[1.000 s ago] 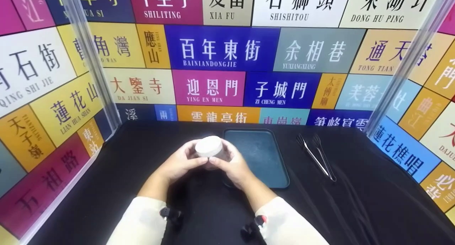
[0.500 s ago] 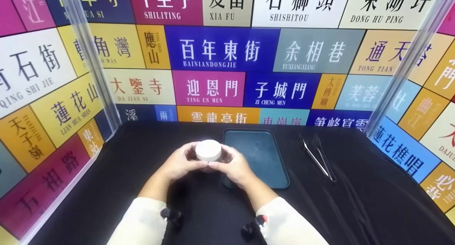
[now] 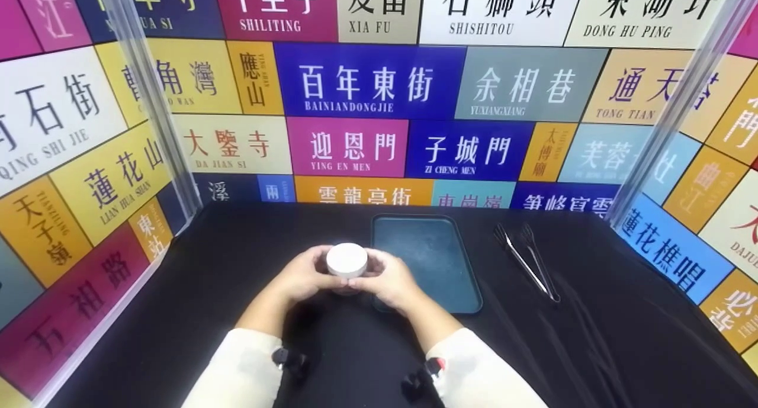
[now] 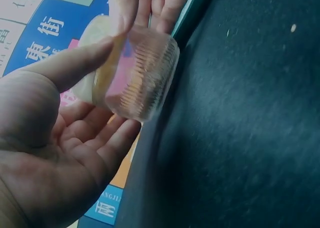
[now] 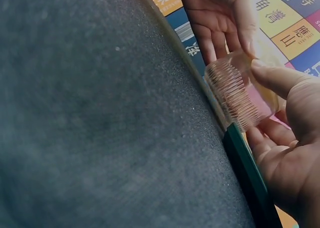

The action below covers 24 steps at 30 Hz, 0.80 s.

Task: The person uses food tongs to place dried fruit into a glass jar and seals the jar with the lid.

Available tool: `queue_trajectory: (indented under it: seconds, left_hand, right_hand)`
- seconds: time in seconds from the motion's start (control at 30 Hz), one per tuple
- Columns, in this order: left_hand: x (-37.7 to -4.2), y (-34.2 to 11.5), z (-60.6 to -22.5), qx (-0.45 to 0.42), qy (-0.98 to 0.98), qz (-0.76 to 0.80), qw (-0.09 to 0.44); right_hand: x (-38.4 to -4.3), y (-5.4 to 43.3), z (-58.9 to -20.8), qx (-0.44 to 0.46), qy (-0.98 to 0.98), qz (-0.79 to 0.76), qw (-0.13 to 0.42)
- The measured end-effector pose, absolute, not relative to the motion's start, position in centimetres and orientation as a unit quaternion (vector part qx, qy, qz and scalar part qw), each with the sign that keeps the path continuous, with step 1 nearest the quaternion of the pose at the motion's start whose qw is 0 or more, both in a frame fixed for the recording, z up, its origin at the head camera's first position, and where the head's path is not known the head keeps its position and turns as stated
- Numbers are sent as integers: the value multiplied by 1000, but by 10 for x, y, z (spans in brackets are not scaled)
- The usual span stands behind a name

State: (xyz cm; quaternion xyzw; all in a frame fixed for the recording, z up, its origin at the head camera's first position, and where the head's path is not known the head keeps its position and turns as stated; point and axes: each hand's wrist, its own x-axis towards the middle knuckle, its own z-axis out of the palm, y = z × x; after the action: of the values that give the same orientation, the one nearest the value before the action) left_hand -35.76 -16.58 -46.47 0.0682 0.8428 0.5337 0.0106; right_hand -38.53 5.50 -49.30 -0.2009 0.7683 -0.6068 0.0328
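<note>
Both hands hold a small clear plastic jar with a white lid (image 3: 347,259), its lid upward and facing the head camera. The left hand (image 3: 308,274) grips it from the left and the right hand (image 3: 388,279) from the right, thumbs meeting at the near side just under the lid. In the left wrist view the see-through jar body (image 4: 147,75) shows a band of fine tan lines near its base. The right wrist view has the same lined jar wall (image 5: 232,90), with fingers curled around both sides.
Just right of the hands lies a dark teal tray (image 3: 423,263) on the black tablecloth (image 3: 349,355). Farther right are metal tongs (image 3: 533,263), their arms spread. A wall of coloured sign panels (image 3: 370,79) encloses the back and sides.
Both hands have come down and slightly toward the body with the jar. Its lid, tilted earlier, now sits more level. Tray and tongs have stayed put.
</note>
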Motion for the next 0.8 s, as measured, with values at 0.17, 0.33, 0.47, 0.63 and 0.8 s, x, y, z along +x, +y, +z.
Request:
queue_trajectory:
  seconds: [0.17,0.33,0.47,0.63,0.8]
  left_hand:
    - [-358,-162,-467,59,839,541,12]
    - [-358,-160,-469,62,837,544,9]
    - [-357,-159,-469,66,841,537,8]
    - [-358,-159,-469,64,842,536,8]
    - [-359,-159,-470,66,841,537,7]
  right_hand:
    - [-386,55,-494,-198,769,-607,39]
    - [-385,55,-494,-197,769,-606,38]
    - [-384,55,-493,-195,769,-607,38]
    - [-384,55,-493,-189,772,-606,39]
    - [-383,54,-492,-187,771,-608,41]
